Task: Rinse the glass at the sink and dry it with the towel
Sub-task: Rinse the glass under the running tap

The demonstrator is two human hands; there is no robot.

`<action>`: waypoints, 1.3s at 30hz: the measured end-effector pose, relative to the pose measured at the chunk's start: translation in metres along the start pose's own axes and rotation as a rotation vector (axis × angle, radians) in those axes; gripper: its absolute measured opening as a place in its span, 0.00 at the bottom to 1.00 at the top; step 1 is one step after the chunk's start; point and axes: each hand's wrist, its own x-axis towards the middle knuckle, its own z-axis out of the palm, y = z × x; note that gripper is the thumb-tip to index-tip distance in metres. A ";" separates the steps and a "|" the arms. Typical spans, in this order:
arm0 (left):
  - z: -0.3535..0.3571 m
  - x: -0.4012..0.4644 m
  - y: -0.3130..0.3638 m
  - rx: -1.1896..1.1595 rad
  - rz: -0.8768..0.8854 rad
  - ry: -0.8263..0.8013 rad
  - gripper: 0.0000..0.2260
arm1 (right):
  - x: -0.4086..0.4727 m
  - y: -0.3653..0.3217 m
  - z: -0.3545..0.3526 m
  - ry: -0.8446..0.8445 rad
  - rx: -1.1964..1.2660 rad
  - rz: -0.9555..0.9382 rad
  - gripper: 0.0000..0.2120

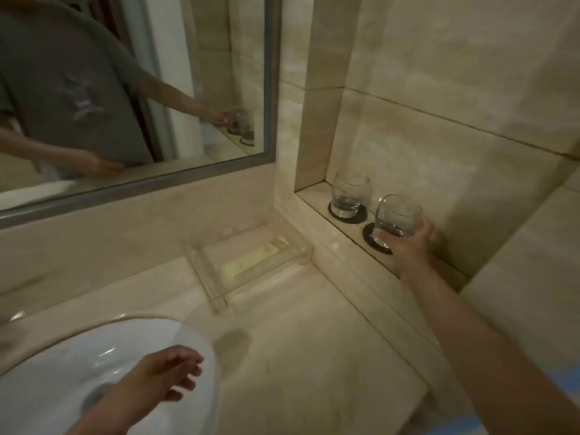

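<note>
- The glass [398, 216] is sitting in the recessed wall niche [317, 196] at the right, over a dark round coaster [372, 238], with the right hand [408, 246] gripping its lower part; the fingers are curling round the base from the near side, so the grip is clamped on the glass.
- It is standing nearly upright, its long axis running up and down with a slight lean, and its mouth is facing upward.
- Whether its base is touching the coaster or is raised just off it is hard to tell, since the fingers are covering that spot.
- A second glass [350, 194] is standing upright just beside it, deeper in the niche, on its own dark coaster [346, 213]; the two glasses are close but apart.
- The niche's raised ledge is lying between the glasses and the surface [298, 356] below.
- A clear tray [251, 265] is resting on the surface near the niche, holding a pale flat packet whose print is too blurred to read.
- The white sink [62, 365] is lying at the lower left, cut off by the frame edge; the left hand [163, 375] is hovering over its rim with fingers loosely spread, its grip apart and holding nothing.
- The mirror [125, 89] on the wall behind is reflecting a grey shirt, both arms and the two glasses.
</note>
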 end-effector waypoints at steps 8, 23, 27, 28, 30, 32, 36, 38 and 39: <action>-0.007 -0.013 0.004 -0.050 -0.027 0.146 0.06 | 0.014 0.008 0.003 -0.029 -0.012 -0.066 0.43; -0.021 -0.053 0.002 -0.069 0.033 0.330 0.07 | -0.081 -0.011 0.039 -0.471 0.139 -0.307 0.43; -0.033 -0.072 -0.006 -0.081 0.055 0.408 0.07 | -0.139 0.006 0.082 -0.787 0.144 -0.329 0.39; -0.036 -0.076 -0.008 -0.085 0.062 0.425 0.06 | -0.155 0.010 0.092 -0.867 0.134 -0.326 0.39; -0.042 -0.084 -0.012 -0.076 0.073 0.439 0.06 | -0.184 0.014 0.109 -1.010 0.096 -0.312 0.37; -0.046 -0.091 -0.016 -0.078 0.096 0.453 0.05 | -0.209 0.017 0.124 -1.128 0.067 -0.286 0.37; -0.052 -0.103 -0.024 -0.183 0.180 0.516 0.16 | -0.257 0.020 0.144 -1.297 0.005 -0.249 0.38; -0.056 -0.109 -0.031 -0.256 0.208 0.504 0.24 | -0.280 0.022 0.153 -1.350 -0.003 -0.221 0.36; -0.058 -0.111 -0.036 -0.279 0.217 0.494 0.27 | -0.290 0.023 0.157 -1.369 -0.003 -0.206 0.35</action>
